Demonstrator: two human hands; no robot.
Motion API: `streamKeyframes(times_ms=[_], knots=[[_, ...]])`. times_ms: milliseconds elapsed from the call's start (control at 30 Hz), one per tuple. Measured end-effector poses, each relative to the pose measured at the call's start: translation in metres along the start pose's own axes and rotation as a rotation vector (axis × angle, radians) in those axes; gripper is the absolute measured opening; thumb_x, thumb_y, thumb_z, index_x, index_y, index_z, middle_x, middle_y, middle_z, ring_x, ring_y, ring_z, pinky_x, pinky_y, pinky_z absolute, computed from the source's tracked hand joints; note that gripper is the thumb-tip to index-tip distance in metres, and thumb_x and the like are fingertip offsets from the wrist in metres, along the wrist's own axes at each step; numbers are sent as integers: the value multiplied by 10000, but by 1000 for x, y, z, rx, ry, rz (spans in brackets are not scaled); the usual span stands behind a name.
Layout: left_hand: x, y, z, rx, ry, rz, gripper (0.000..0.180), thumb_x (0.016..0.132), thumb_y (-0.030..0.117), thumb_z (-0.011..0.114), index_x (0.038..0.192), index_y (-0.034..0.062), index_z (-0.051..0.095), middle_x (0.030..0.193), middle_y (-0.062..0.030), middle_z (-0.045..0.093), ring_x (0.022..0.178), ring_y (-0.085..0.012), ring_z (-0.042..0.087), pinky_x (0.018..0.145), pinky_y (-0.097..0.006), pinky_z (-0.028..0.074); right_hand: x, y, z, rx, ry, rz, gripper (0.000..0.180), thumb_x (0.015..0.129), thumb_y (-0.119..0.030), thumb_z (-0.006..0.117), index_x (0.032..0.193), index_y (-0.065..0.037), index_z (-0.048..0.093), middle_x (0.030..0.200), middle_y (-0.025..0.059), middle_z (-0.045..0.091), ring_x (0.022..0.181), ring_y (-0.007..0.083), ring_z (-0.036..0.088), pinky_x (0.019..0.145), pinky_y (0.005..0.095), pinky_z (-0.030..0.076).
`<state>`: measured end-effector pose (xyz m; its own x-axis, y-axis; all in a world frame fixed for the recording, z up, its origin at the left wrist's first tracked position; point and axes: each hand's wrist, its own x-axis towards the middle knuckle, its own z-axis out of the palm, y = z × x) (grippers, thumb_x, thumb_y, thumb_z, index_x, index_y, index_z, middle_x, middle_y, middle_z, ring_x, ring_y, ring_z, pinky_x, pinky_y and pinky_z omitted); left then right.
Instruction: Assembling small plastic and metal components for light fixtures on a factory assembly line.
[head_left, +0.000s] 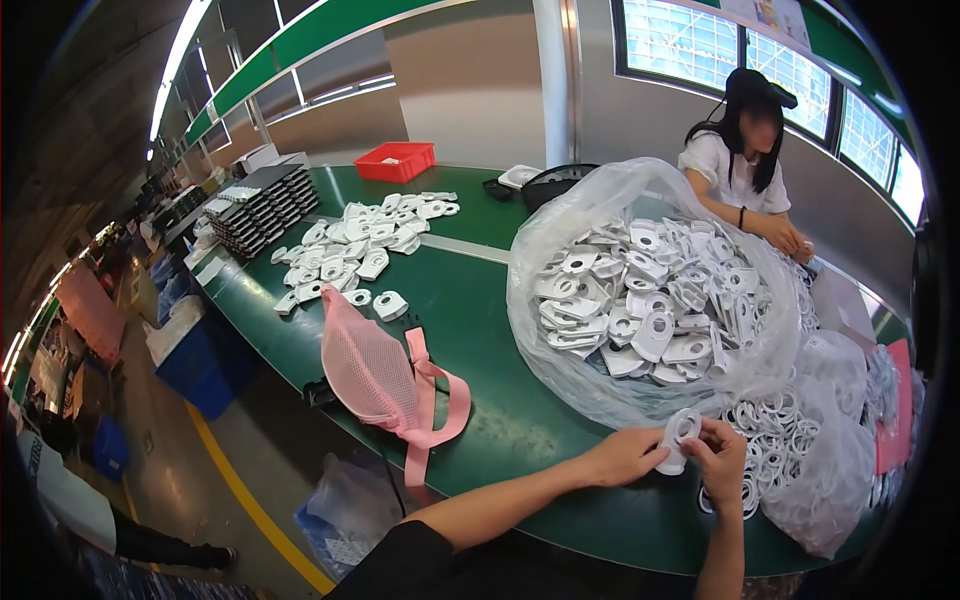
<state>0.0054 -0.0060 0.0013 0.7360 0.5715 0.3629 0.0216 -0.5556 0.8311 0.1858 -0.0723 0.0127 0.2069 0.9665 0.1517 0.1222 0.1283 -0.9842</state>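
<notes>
Between my two hands, over the near edge of the green table, is a white plastic part (681, 432) with a round hole. My left hand (632, 455) pinches its left side with thumb and fingers. On the other side, my right hand (722, 458) has its thumb and fingertips on the part, near the hole. Just beyond my hands lies a large clear plastic bag (540, 375), spread open and heaped with similar white plastic parts (655, 335). To the right of my right hand is a pile of white rings (775, 440), partly in a smaller clear bag (825, 500).
A pink mesh bag (370, 370) with a strap lies left on the green table (460, 300). Beyond it are loose white parts (340, 245), a red bin (395, 162) and stacked dark trays (262, 210). A co-worker (745, 160) handles something at the far right. Blue bins (205, 365) stand on the floor.
</notes>
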Motion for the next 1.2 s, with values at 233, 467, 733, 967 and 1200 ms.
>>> streamKeyframes(times_ms=[233,467,733,967,1200], knots=[[-3,2,-80,76,-354,-308,305,877,281,495,994,14,583,770,-82,606,613,-138,566,608,-294,469,-1,5,6,-239,-90,-23,118,833,-59,614,881,33,670,716,65,666,608,87,591,570,198,453],[-8,-22,-239,-270,935,-325,312,917,373,497,862,70,545,699,-52,596,619,-142,564,502,-264,449,1,2,4,-331,-39,-131,134,840,-47,603,936,27,660,773,91,674,655,122,621,601,224,470],[-3,-50,-234,87,904,-351,465,823,241,614,1220,23,511,868,-95,628,705,-176,587,614,-292,478,1,1,6,-472,47,-297,123,805,-58,635,910,-4,668,781,115,659,644,187,613,567,261,463],[28,-69,-158,1261,482,-197,67,749,60,535,775,54,596,777,-141,601,713,-359,613,656,-453,481,15,-5,-20,-440,449,-357,129,814,-44,618,931,-25,667,758,69,636,613,122,559,533,239,418],[32,-86,-157,1259,441,-313,107,761,47,507,858,49,552,768,-163,612,714,-365,610,616,-473,471,11,-4,-48,-586,424,-217,166,737,-63,676,898,-24,667,765,81,629,638,171,556,596,285,439]])
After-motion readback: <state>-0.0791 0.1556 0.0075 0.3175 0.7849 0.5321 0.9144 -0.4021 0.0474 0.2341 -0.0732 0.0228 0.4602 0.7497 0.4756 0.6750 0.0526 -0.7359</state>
